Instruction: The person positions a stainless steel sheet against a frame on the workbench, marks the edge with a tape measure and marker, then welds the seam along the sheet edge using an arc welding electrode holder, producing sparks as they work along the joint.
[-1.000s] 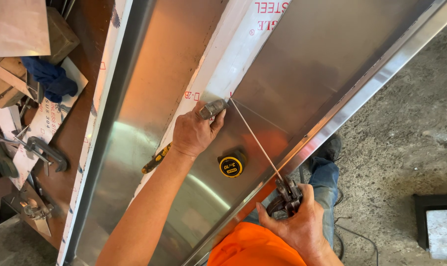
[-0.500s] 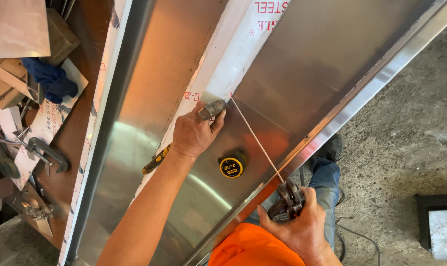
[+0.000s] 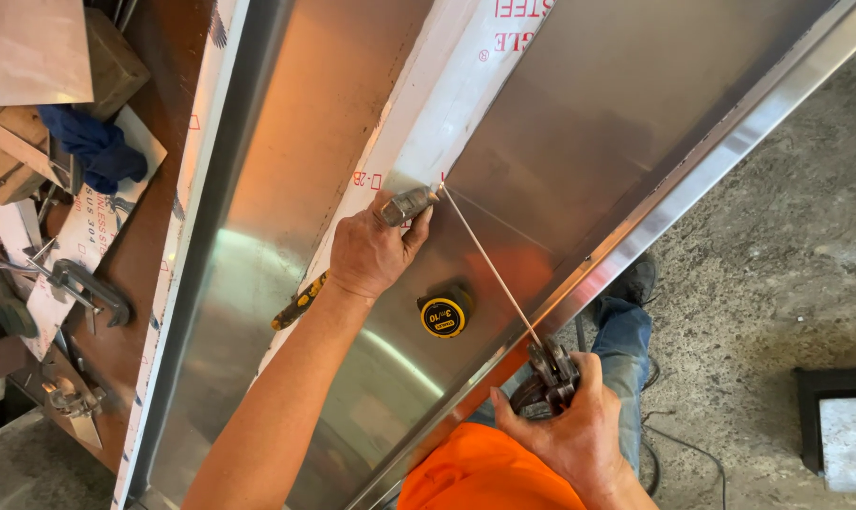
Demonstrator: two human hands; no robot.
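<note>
Steel sheet [image 3: 579, 161] spans the view. Left hand [image 3: 371, 250] grips a metal tool [image 3: 407, 204] near the tape measure [image 3: 444, 314]; right hand [image 3: 579, 439] clenches pliers [image 3: 550, 370] at the sheet's edge, pulling a thin rod [image 3: 489, 269] taut between them. Keeping tension even seems key.

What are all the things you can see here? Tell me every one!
Metal sheet: one, shiny silver, folded edge, fills the middle.
White protective film: one strip, white with red print, on the sheet.
Thin rod: one, silver, stretched between the two hands.
Tape measure: one, black and yellow, on the sheet.
Yellow-handled tool: one, yellow and black, beside the left wrist.
Clamp: one, grey, on the left bench.
Blue cloth: one, dark blue, upper left.
Pliers: one, dark metal, at the folded edge.
Left hand: grips a small metal piece at the rod's upper end.
Right hand: grips the pliers.
</note>
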